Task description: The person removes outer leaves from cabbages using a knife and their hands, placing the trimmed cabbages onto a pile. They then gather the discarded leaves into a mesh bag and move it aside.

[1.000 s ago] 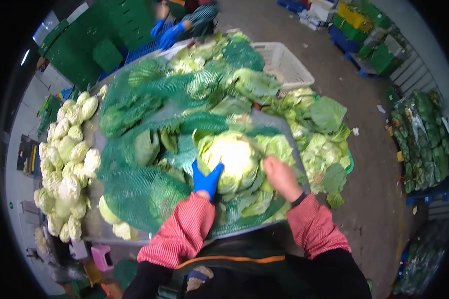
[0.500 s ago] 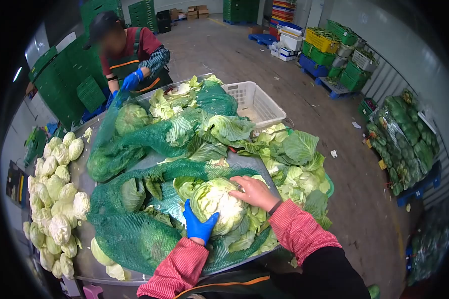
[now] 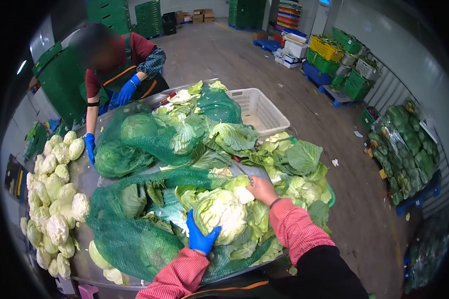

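A pale, partly peeled cabbage [image 3: 223, 217] sits on loose leaves at the near side of the metal table. My left hand [image 3: 201, 235], in a blue glove, grips it from the left and below with the thumb spread. Just off its upper right side, my bare right hand [image 3: 263, 190] pinches a pale cabbage leaf [image 3: 243, 193]; my fingertips are partly hidden. Around the cabbage lies a green mesh bag [image 3: 134, 224] with more cabbages inside. Outer leaves [image 3: 258, 219] lie below my right hand.
A pile of trimmed cabbages [image 3: 55, 199] covers the table's left side. Opposite, a co-worker [image 3: 119, 65] in blue gloves leans over another mesh bag [image 3: 129, 139]. A white crate [image 3: 259, 112] stands beyond the table's far right. Discarded leaves [image 3: 299, 174] heap along the right edge.
My right hand has moved up and right off the cabbage, with a leaf in its fingers. My left hand keeps its hold. The co-worker has leaned left, one hand lowered beside the far bag.
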Demonstrator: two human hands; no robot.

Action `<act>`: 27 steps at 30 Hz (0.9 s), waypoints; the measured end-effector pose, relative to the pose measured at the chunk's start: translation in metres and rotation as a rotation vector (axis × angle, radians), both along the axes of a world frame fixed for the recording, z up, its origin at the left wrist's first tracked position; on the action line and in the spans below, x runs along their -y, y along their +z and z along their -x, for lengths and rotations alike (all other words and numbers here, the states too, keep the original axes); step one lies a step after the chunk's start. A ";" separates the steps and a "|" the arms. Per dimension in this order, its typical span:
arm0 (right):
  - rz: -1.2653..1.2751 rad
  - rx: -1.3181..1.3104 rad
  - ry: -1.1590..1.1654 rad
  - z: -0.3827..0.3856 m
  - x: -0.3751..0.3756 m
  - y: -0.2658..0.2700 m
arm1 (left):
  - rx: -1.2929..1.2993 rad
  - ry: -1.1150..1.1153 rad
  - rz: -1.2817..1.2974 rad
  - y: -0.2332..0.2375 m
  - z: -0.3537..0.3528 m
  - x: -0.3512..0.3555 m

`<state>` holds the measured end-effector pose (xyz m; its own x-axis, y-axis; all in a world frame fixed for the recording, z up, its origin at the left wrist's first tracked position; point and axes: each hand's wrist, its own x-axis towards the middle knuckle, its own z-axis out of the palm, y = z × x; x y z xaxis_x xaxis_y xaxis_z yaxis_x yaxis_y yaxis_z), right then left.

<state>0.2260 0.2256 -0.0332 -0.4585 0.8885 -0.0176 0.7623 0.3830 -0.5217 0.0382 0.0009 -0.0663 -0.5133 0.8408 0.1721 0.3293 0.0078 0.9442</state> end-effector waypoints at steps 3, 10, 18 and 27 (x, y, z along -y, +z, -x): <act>0.103 -0.171 -0.072 0.002 0.023 0.024 | 0.181 -0.048 0.091 0.005 0.011 0.023; -0.199 -0.422 0.249 0.016 0.076 0.115 | -0.649 -0.432 0.036 0.110 0.079 -0.030; -0.009 -0.062 -0.045 -0.022 0.083 0.076 | -0.634 -0.540 0.568 0.053 0.077 -0.107; 0.364 -0.408 -0.085 0.006 0.168 0.012 | -0.397 -0.633 0.343 0.072 0.097 -0.020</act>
